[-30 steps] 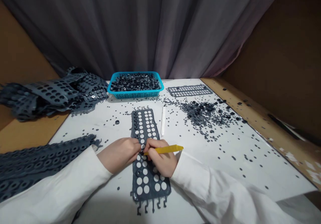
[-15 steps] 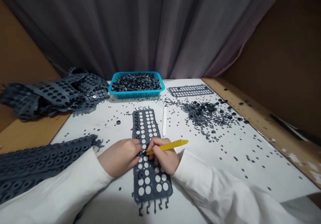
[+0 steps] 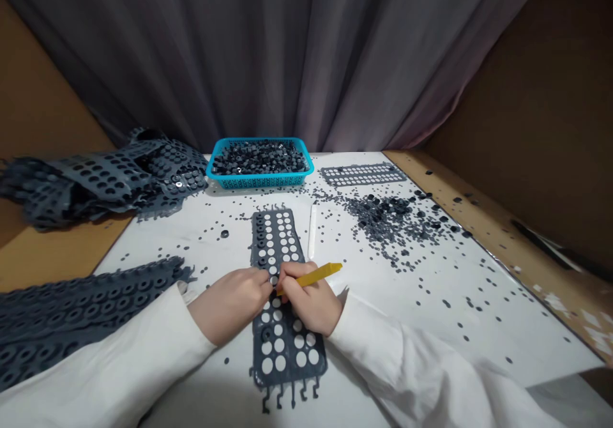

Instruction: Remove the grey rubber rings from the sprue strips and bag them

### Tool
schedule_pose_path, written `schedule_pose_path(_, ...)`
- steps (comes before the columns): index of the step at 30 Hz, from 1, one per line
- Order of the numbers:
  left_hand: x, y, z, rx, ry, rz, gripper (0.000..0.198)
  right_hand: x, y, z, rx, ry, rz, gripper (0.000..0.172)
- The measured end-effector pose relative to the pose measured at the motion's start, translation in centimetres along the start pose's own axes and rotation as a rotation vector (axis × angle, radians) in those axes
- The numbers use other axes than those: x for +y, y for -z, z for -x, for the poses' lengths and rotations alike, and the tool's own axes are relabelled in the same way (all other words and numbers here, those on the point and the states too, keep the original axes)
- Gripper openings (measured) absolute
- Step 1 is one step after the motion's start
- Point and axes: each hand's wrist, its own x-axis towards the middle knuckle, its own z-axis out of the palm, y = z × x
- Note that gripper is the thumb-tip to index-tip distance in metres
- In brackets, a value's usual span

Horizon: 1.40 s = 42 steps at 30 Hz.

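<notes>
A dark grey perforated rubber sheet [image 3: 293,377] lies lengthwise before me, with rows of round holes showing white. Black rings still fill several holes in its left column. My right hand [image 3: 313,300] grips a yellow pen-shaped tool [image 3: 322,274], its lower end pointing down at the middle of the sheet. Beside that end, my left hand [image 3: 234,300] is closed, fingertips pressed together at the sheet's left part; whatever they pinch is hidden. A white stick [image 3: 313,233] rests on the table just beyond my right hand.
A blue basket [image 3: 258,180] full of small black pieces stands at the back. Another perforated sheet [image 3: 364,174] lies right of it. Loose black bits [image 3: 387,220] are heaped at the right. Crumpled sheets [image 3: 105,175] and sheets with rings [image 3: 96,313] lie at the left.
The yellow tool's upper end has swung a little left and up as my right hand turned slightly. My left hand stays at nearly the same spot on the sheet.
</notes>
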Motion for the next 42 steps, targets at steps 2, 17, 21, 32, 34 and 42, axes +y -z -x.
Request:
schedule_pose_path(2,0.1,-0.3,0.0,0.014,-0.042,-0.042,0.023,0.2,0.1,0.0,-0.004,-0.002,-0.014,0.024)
schedule_pose_path(17,-3.8,1.2,0.1,0.267,0.161,0.558,0.018,0.5,0.3,0.0,-0.014,-0.047,-0.083,0.025)
schedule_pose_path(21,-4.2,1.1,-0.2,0.245,0.338,0.892,0.019,1.0,0.3,0.0,-0.037,-0.087,-0.210,0.022)
schedule_pose_path(32,-5.0,-0.4,-0.7,-0.020,0.433,1.828,0.046,1.5,0.4,0.2,0.085,-0.150,-0.515,0.016)
schedule_pose_path(34,-5.0,-0.4,-0.7,-0.034,0.438,1.871,0.047,1.6,0.3,0.3,0.105,-0.115,-0.518,0.015)
schedule_pose_path(42,-4.5,-0.3,-0.7,-0.064,0.438,1.845,0.051,0.5,0.6,0.8,0.237,0.143,-0.398,0.024)
